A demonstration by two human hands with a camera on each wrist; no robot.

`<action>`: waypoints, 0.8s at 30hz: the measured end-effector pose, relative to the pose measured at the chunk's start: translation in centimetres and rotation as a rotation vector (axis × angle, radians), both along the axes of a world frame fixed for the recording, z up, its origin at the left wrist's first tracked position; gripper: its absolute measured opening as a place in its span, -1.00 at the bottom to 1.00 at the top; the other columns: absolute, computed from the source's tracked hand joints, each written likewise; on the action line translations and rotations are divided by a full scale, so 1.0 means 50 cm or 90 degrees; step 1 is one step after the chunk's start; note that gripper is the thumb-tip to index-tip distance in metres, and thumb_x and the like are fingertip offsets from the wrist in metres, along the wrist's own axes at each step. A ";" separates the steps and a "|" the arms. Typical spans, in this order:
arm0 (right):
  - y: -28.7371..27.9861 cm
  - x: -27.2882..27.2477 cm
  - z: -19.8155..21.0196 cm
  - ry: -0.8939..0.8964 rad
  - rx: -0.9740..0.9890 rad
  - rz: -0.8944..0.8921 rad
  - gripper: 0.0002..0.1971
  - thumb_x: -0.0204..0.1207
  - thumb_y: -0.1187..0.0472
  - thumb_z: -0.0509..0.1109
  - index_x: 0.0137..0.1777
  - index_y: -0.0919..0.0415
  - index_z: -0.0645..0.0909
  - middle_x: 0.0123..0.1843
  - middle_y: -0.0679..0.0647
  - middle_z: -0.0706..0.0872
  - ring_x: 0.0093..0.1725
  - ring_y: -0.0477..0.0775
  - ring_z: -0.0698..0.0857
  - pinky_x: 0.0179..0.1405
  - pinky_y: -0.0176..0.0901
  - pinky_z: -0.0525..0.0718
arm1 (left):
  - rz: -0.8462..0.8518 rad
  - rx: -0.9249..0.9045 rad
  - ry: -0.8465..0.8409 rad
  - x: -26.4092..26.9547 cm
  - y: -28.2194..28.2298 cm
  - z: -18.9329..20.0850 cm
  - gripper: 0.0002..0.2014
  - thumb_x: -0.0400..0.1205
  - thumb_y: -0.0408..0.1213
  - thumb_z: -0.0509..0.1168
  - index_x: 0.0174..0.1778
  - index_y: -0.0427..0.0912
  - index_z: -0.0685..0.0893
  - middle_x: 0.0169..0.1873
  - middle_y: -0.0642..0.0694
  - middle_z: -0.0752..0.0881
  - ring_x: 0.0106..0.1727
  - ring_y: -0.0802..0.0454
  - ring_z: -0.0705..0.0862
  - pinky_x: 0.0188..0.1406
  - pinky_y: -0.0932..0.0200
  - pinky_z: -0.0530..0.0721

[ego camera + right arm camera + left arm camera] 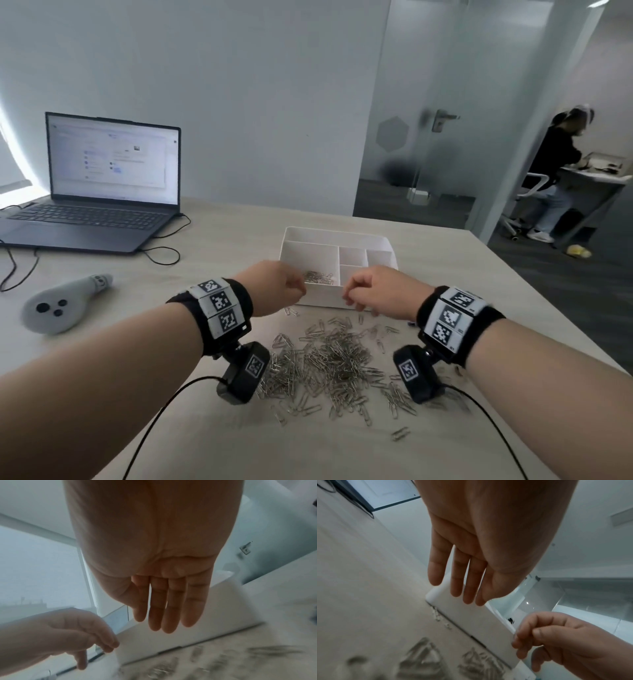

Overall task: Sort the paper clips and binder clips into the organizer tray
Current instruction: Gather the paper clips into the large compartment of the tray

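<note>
A white organizer tray (322,299) stands mid-table; a small heap of silver paper clips (318,277) lies in its large left compartment, and the other compartments look empty. A big pile of paper clips (329,363) is spread on the table in front of it. My left hand (298,291) hovers at the tray's front wall on the left and my right hand (349,294) on the right. The left wrist view shows the left hand (462,592) with straight fingers holding nothing. The right wrist view shows the right hand (163,622) the same. No binder clips are visible.
An open laptop (102,192) with cables sits at the back left, and a grey controller (65,305) lies left of my arm. The table's right edge (534,291) runs close past the tray. A person (555,164) sits at a far desk.
</note>
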State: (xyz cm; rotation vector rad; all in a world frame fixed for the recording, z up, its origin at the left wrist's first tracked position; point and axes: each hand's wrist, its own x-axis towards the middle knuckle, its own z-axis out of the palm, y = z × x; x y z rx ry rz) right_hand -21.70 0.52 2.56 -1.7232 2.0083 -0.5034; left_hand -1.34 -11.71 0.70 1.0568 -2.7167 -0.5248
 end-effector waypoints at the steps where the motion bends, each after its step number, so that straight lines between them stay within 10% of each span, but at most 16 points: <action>1: 0.015 -0.011 -0.005 0.052 0.030 0.008 -0.79 0.68 0.18 0.27 0.08 0.00 0.75 0.08 -0.04 0.83 0.07 -0.01 0.80 0.12 -0.04 0.78 | -0.005 -0.001 -0.051 0.005 0.008 -0.009 -0.73 0.66 -0.12 0.27 0.22 0.12 0.77 0.10 0.10 0.75 0.18 0.04 0.71 0.25 0.12 0.64; 7: 0.053 -0.028 -0.041 0.268 0.142 0.063 -0.55 0.68 0.16 0.19 0.55 0.07 0.56 0.48 -0.02 0.60 0.43 0.00 0.57 0.50 -0.08 0.50 | -0.038 -0.014 -0.296 -0.002 0.042 -0.041 -0.55 0.63 -0.04 0.20 0.41 -0.10 0.63 0.40 -0.14 0.64 0.40 -0.15 0.59 0.44 -0.09 0.55; 12: 0.064 -0.010 -0.056 0.291 0.172 0.121 -0.55 0.67 0.17 0.20 0.55 -0.01 0.56 0.50 -0.06 0.59 0.47 0.03 0.56 0.54 0.04 0.49 | -0.090 -0.008 -0.254 -0.008 0.084 -0.032 -0.59 0.66 -0.01 0.13 0.15 -0.17 0.76 0.17 -0.12 0.75 0.20 -0.11 0.68 0.32 -0.02 0.64; 18: 0.083 -0.025 -0.038 0.175 0.126 0.054 -0.60 0.70 0.08 0.26 0.52 -0.13 0.59 0.47 -0.10 0.67 0.40 -0.07 0.63 0.45 -0.17 0.52 | -0.127 0.095 -0.126 0.014 0.098 -0.018 -0.64 0.63 0.15 0.33 0.29 0.16 0.75 0.22 0.21 0.75 0.22 0.21 0.68 0.37 0.14 0.57; 24: 0.070 -0.040 -0.049 0.289 0.202 -0.030 -0.43 0.72 -0.03 0.19 0.71 0.05 0.34 0.68 0.12 0.40 0.61 0.14 0.45 0.59 -0.01 0.42 | -0.036 -0.017 -0.270 0.021 0.053 -0.037 -0.17 0.48 0.39 0.29 0.63 0.04 0.41 0.58 -0.04 0.42 0.55 -0.05 0.47 0.55 -0.07 0.45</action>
